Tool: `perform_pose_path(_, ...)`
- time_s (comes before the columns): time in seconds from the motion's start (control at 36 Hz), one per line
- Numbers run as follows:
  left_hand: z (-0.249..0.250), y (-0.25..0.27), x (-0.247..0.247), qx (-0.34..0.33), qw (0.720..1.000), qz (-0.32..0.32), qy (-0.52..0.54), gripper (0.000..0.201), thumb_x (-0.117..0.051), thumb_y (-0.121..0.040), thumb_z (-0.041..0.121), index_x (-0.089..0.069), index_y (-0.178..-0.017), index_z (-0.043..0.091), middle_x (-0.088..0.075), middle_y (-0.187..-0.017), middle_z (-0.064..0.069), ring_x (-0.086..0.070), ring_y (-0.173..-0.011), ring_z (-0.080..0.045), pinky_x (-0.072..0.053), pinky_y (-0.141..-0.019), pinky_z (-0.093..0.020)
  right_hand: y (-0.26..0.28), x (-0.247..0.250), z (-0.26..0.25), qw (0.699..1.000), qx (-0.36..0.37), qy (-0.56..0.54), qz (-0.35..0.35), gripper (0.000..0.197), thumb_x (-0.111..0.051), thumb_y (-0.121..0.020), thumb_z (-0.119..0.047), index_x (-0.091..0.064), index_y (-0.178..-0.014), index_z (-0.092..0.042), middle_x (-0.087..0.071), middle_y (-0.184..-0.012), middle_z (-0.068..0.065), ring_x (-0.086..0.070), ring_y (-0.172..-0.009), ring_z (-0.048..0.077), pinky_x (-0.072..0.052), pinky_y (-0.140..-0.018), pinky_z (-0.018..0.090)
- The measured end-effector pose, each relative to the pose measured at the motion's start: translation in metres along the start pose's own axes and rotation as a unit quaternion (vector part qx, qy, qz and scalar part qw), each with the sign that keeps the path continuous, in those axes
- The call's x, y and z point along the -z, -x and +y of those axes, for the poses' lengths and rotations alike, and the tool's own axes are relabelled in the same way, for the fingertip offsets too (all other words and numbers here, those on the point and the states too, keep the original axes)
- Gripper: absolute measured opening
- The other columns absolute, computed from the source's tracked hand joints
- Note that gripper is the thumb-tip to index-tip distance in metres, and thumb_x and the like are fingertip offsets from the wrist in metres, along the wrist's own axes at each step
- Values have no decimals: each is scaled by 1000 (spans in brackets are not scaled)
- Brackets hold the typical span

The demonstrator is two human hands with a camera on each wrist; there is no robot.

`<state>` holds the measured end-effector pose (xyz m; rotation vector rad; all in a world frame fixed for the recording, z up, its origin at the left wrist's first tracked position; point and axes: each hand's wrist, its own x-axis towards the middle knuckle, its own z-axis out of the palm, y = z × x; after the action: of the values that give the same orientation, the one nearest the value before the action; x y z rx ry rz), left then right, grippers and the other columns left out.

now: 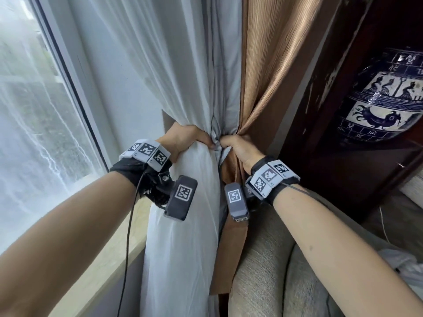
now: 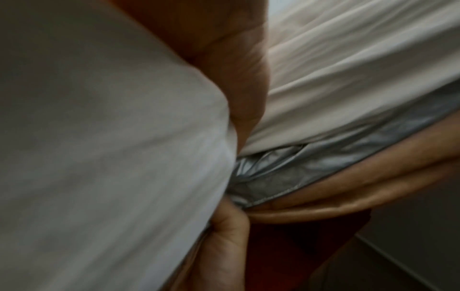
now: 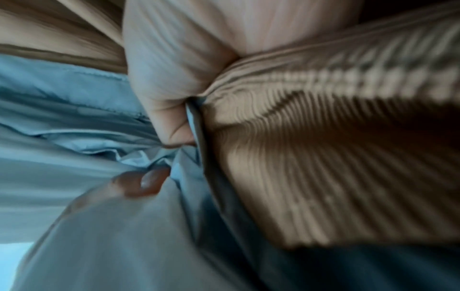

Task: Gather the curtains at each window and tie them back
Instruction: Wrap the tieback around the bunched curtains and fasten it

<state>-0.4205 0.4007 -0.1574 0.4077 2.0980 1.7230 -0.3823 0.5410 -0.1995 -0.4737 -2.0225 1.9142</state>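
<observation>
The window (image 1: 34, 110) fills the left of the head view, with a pale stone sill (image 1: 119, 245) under it, and the curtains hang just beside its frame: a white sheer curtain (image 1: 183, 225) nearest the glass, a grey lining (image 1: 225, 92) at the middle, and a ribbed tan curtain (image 1: 270, 65) on the right, all drawn in to one narrow waist. To the right stand a dark wooden cabinet (image 1: 320, 133) holding a blue-and-white vase (image 1: 389, 99), and below them a beige sofa arm (image 1: 263, 271). The left hand (image 1: 183, 138) wraps the white bundle at the waist, fingers curled round its far side and thumb pressed into the front; the left wrist view shows the fingers close together against the grey lining. The right hand (image 1: 240, 148) meets it thumb to thumb and pinches the tan and grey folds, the thumb (image 3: 171, 94) driven into the gather, though how its other fingers lie behind the cloth cannot be told. No tie-back band or cord shows in any view, so gathering looks near done and the tying not yet begun. To do this step well, I would judge, keep the squeeze level so no layer slips out below, tuck the loose grey edge fully inside the bundle, let one hand take the whole waist before the other lets go to fetch the tie, and avoid dragging down on the fabric, which could strain the hooks above
</observation>
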Motion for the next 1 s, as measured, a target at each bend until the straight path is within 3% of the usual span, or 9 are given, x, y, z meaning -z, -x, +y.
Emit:
perform_pose_path(0.14, 0, 1, 3, 38, 999, 4, -9, 45, -78, -61, -11, -72, -103, 3, -74, -98, -9, -68, -93, -28, -56, -75, -29, 0, 2, 2, 1000, -10, -13, -21, 34, -59, -48, -6, -72, -79, -5, -71, -86, 9, -67, -82, 25, -54, -82, 34)
perform_pose_path(0.22, -4, 1, 0, 8, 999, 42, 11, 48, -77, -59, -14, -70, -104, -1, -73, -97, -8, -68, -90, -24, -54, -63, -21, 5, 6, 1, 998, -28, -33, -40, 31, -58, -48, -5, -71, -77, -4, -70, -78, 7, -65, -77, 25, -52, -80, 34)
perform_pose_path(0.36, -11, -2, -6, -2, 992, 119, 32, 33, -62, -82, -3, -63, -115, -4, -67, -99, -18, -67, -91, -33, -52, -69, -29, 20, 12, 1, 973, -48, -10, -224, 53, -84, -55, -17, -73, -107, -11, -73, -109, 4, -65, -109, 23, -44, -104, 38)
perform_pose_path(0.47, -5, 2, -15, 1, 985, 151, 84, 37, -59, -91, 8, -58, -127, 0, -65, -121, -13, -65, -96, -24, -51, -71, -25, 34, -1, -4, 952, -96, 26, -289, 35, -78, -76, -10, -70, -110, -7, -72, -111, 9, -69, -101, 20, -53, -93, 32)
perform_pose_path(0.56, -3, 7, -20, -3, 988, 138, 73, 28, -53, -93, 5, -59, -119, -4, -66, -107, -14, -60, -115, -38, -49, -71, -29, 28, -12, 1, 982, -21, 89, -164, 55, -93, -51, -27, -74, -101, -14, -75, -105, 0, -69, -99, 14, -53, -93, 32)
perform_pose_path(0.64, -6, 8, -21, -3, 990, 125, 64, 13, -54, -88, -3, -58, -82, 8, -57, -76, -4, -60, -81, -28, -47, -55, -19, 17, -20, 13, 995, -4, 102, -13, 60, -94, -25, -34, -71, -78, -20, -74, -92, -10, -70, -90, 8, -56, -86, 29)
perform_pose_path(0.72, -11, 9, -18, -3, 992, 79, 102, 13, -58, -82, -6, -59, -87, 7, -61, -81, -9, -61, -83, -23, -52, -62, -21, 2, -25, 23, 992, -10, 114, 47, 86, -88, -12, -41, -72, -93, -14, -74, -94, -6, -71, -87, 11, -59, -82, 31)
perform_pose_path(0.83, -13, 16, -11, -23, 997, -24, 72, 22, -47, -58, 7, -55, -78, 1, -54, -65, -1, -59, -55, -9, -46, -47, -14, -27, -27, 46, 989, -3, 120, 83, 102, -86, -7, -57, -68, -99, -18, -73, -94, -9, -72, -85, 9, -60, -77, 31)
perform_pose_path(1.0, -16, 2, -18, -15, 993, 57, 104, 19, -48, -45, -6, -46, -63, 2, -48, -64, -9, -49, -56, -20, -38, -41, -10, -11, -34, 30, 981, 10, 157, 112, 70, -65, -19, -58, -64, -75, -16, -73, -91, -1, -71, -87, 14, -61, -75, 35)
